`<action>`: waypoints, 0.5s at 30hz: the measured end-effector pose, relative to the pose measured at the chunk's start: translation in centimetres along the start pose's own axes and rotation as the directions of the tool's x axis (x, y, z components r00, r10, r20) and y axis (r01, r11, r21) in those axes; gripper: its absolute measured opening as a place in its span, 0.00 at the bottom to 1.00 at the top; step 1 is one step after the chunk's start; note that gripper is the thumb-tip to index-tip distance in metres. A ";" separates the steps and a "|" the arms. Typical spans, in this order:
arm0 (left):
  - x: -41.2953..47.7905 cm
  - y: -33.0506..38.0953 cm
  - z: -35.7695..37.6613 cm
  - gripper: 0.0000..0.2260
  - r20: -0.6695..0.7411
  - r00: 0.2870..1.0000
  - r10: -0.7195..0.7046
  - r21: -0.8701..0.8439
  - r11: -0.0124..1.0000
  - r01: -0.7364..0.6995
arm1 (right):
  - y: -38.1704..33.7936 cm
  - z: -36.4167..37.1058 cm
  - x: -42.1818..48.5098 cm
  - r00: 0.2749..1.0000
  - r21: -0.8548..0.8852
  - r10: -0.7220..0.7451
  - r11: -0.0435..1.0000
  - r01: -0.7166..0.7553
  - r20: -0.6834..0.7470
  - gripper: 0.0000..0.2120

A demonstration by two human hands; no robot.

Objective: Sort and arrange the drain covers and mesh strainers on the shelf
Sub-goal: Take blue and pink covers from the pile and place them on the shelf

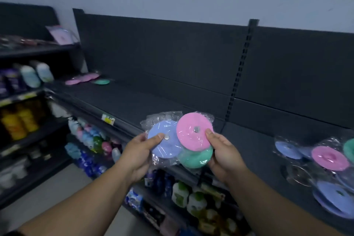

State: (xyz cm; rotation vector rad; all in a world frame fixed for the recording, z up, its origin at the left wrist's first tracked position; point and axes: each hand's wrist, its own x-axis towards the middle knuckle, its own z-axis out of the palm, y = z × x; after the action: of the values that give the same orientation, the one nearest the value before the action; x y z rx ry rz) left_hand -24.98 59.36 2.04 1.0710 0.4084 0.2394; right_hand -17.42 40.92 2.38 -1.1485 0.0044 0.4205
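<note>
Now our left hand (138, 152) pinches the blue cover (164, 144), and our right hand (223, 156) grips the pink cover (191, 134) overlapping a green cover (198, 158). All are held before the shelf (134, 102), well apart from the other covers (329, 157) lying at its right.

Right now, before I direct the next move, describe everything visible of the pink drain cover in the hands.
The pink drain cover is a flat round disc, matte and rubbery-looking, with a small grey centre stud. It sits in a clear crinkled bag, face tilted toward the camera, held in front of the shelf. It overlaps the blue cover and the green cover. The right hand pinches its right edge, thumb on top.
</note>
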 end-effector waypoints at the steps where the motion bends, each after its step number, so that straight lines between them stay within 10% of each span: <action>1: -0.3 0.9 -2.0 0.19 0.006 1.000 -0.024 0.007 1.000 0.024 | 1.0 2.2 0.3 0.999 -0.004 0.021 1.000 -0.021 0.030 0.18; 15: 1.6 7.6 -21.9 0.11 -0.283 0.959 0.008 -0.075 0.997 -0.031 | 14.0 24.6 8.3 0.955 -0.263 0.234 0.948 -0.182 0.184 0.10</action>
State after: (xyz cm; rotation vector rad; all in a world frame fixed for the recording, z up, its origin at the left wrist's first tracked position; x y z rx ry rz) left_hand -33.01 81.02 -0.69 0.9662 0.6403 0.4257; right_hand -19.47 70.06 -1.43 -1.3452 -0.1164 0.7486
